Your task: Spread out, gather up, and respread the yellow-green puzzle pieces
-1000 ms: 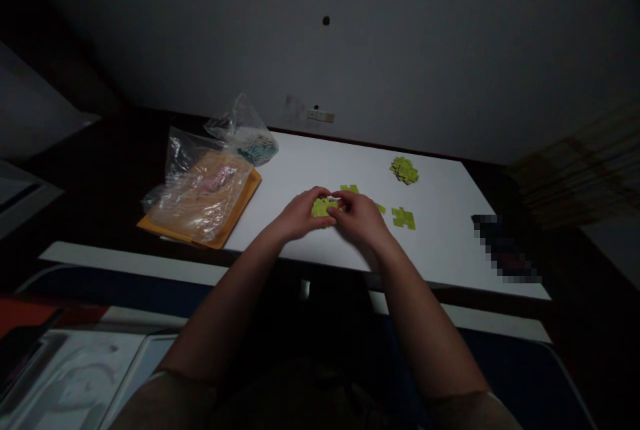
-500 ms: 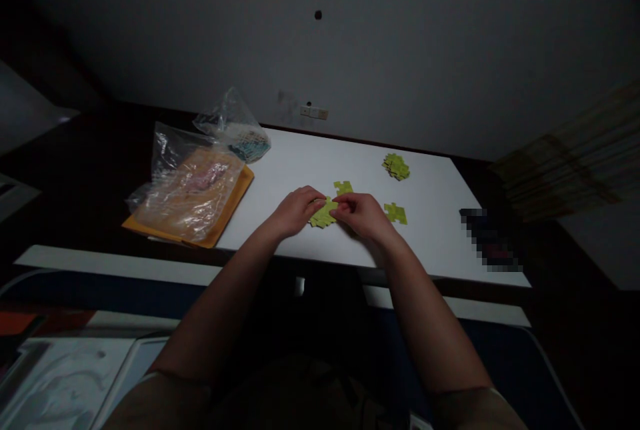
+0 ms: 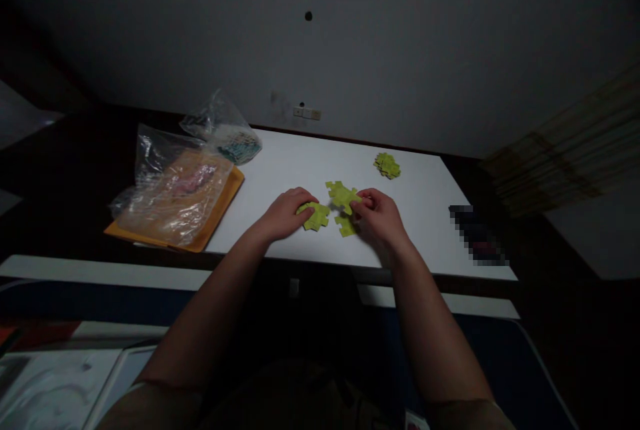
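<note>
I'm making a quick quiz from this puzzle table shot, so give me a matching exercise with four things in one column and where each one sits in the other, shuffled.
Things:
1. green puzzle piece
2. pile of green pieces
3. orange envelope
4. small clear bag

Places:
A. far side of the white table, right of centre, away from both hands
B. under the fingers of the left hand
C. back left corner of the table, by the wall
D. left edge of the table, under a crinkled plastic bag

Pairs: 1-B, 2-A, 3-D, 4-C
</note>
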`<state>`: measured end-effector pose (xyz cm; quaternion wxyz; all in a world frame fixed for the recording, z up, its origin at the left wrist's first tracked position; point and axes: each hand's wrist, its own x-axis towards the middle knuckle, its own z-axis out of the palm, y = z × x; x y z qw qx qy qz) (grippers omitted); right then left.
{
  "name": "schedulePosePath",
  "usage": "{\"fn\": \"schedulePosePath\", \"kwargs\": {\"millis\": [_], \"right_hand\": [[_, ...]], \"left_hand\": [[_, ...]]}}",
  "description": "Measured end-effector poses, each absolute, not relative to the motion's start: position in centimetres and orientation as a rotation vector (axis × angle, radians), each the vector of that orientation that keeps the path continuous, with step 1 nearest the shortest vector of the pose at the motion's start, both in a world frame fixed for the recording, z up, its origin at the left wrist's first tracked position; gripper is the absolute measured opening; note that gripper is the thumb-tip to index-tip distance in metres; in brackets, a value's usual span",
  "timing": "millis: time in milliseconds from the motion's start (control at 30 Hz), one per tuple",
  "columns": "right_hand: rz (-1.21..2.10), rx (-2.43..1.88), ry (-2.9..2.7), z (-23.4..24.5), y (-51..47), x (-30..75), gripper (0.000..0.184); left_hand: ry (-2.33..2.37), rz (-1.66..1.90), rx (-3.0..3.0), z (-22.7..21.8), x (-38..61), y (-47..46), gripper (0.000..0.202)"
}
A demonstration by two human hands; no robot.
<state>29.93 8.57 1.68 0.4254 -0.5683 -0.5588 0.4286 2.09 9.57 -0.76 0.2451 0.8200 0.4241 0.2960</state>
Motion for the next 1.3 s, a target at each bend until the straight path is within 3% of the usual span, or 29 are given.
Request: {"fn": "schedulePosePath", "kwargs": {"millis": [300,500,733,1067,1200,1300], "right_hand": [[0.789,-1.714,-1.709,1.0,5.4,38.7,0.042],[0.160,-1.707,-1.812,0.8,3.8,36.0,0.038],[0.670,-1.493,-1.839,1.7,5.8,25.8,0.052],[0.916,-1.464,-1.357,0.5,10.9,28.8,0.035],[0.956,-1.491,-1.466,1.3,15.2,26.8,0.043],[0.957,-1.535,-1.657,1.7,18.2,23.2,0.035]], "left_hand": [[1.171,0.864,2.159,-0.9,2.2,9.5,0.023],[1.193,0.885,2.103,-1.0,2.3,9.4,0.019],[1.191,0.895,2.098,-0.7,2.4,9.3,0.022],[1.182,0.804,2.272,-0.6,2.5,9.1,0.025],[1.209,0.795,2.272,-0.7,2.5,9.0,0.024],[1.223,0.808,2.263,-0.7,2.6,9.0,0.025]]}}
